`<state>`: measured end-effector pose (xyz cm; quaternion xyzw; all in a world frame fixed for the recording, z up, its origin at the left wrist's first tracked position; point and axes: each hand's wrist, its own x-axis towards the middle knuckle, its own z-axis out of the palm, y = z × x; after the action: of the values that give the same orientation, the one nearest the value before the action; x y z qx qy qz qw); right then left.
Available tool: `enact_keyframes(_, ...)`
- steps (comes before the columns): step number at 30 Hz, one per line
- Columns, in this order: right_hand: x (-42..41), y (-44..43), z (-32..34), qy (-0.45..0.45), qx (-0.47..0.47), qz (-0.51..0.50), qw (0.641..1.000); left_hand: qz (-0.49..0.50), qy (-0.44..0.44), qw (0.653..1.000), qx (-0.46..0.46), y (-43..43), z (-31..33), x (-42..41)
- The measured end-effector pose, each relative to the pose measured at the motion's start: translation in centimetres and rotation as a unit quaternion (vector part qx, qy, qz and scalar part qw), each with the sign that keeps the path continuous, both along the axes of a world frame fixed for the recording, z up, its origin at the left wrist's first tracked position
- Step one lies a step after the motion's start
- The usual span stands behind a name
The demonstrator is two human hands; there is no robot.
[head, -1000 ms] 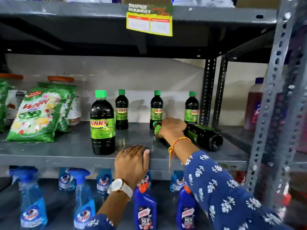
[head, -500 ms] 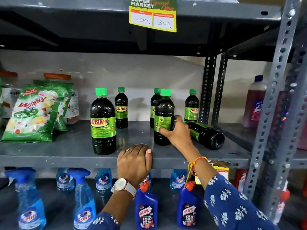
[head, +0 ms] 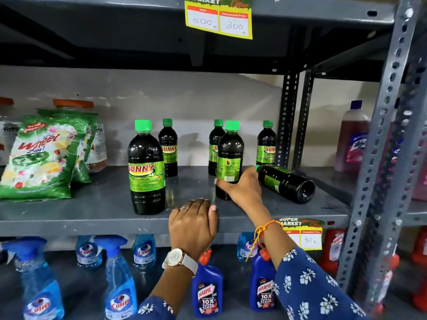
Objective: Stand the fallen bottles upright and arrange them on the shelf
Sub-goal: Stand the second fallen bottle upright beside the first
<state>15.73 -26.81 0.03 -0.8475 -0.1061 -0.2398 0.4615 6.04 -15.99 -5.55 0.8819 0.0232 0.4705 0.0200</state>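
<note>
Dark Sunny bottles with green caps stand on the grey middle shelf [head: 69, 215]. My right hand [head: 240, 188] grips the lower body of one upright bottle [head: 230, 153] near the shelf's middle. Just right of it a fallen bottle [head: 286, 182] lies on its side, base toward me. A large upright bottle [head: 146, 169] stands at the front, left of my hands. Three smaller bottles stand at the back: one [head: 168, 146], one [head: 213, 144] partly hidden, and one [head: 266, 144]. My left hand [head: 193, 224] rests flat on the shelf's front edge, fingers together, holding nothing.
Green Wheel detergent bags [head: 44, 158] lie at the shelf's left. A slotted metal upright [head: 379, 158] stands close on the right, with a pink bottle [head: 352, 137] behind it. Blue Colin sprays [head: 120, 280] and Harpic bottles [head: 208, 289] fill the shelf below. A price tag [head: 218, 21] hangs overhead.
My right hand lifted a fallen bottle from lying to standing upright, and still grips it. The left hand stayed on the shelf edge.
</note>
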Motion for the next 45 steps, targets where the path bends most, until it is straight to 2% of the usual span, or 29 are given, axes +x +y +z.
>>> enact_keyframes(4,0.6,-0.4,-0.4,0.040,0.065,0.108,0.991,-0.001,-0.010,1.000,-0.002,-0.2,-0.2,0.0)
enact_keyframes(9,0.5,-0.2,-0.4,0.025,0.095,0.106,0.990,0.000,-0.008,1.000,0.004,0.0,-0.3,-0.1)
enact_keyframes(12,0.7,-0.5,-0.3,0.057,0.130,0.126,0.982,-0.002,-0.011,1.000,0.002,0.2,-0.2,-0.1)
enact_keyframes(17,0.8,0.0,-0.1,0.057,0.097,0.140,0.984,-0.005,-0.007,1.000,0.002,0.1,-0.1,-0.2)
enact_keyframes(24,1.0,-0.7,-0.3,0.087,0.154,0.166,0.970,-0.009,0.012,1.000,-0.006,-0.1,-0.2,-0.5)
enact_keyframes(29,0.8,-0.5,-0.5,0.073,0.112,0.155,0.979,-0.004,0.027,1.000,-0.007,-0.1,-0.2,-0.6)
enact_keyframes(34,0.6,-0.7,-0.5,0.067,0.134,0.174,0.973,0.004,0.048,0.999,-0.015,-0.3,0.0,-0.7)
enact_keyframes(40,-0.3,-0.8,-0.2,0.055,0.062,0.139,0.987,0.007,0.081,0.996,-0.033,-0.3,0.2,-1.0)
enact_keyframes(45,-2.1,-2.1,-0.1,0.070,0.043,0.173,0.982,0.019,0.096,0.995,-0.036,-0.5,0.5,-1.4)
